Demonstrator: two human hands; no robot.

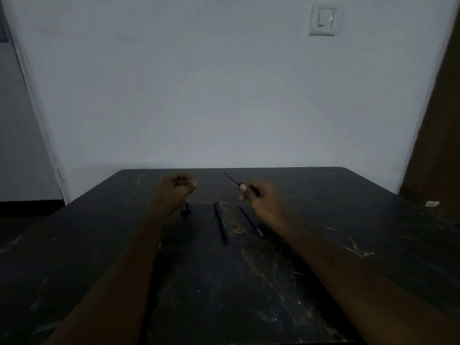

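Observation:
My right hand [258,195] pinches a thin blue pen refill [231,178] that points up and to the left, above the dark table [323,220]. My left hand [178,186] hovers over the table with its fingers curled and nothing visible in it. Below the hands lie a dark pen barrel [221,222], a second thin refill [250,220] and a small dark pen cap [185,208], each apart from the others. The cap sits just under my left wrist.
The scratched black table runs back to a pale wall [224,95] with a light switch [322,19]. A small white object [432,203] lies at the table's far right edge. A brown door [440,120] stands on the right.

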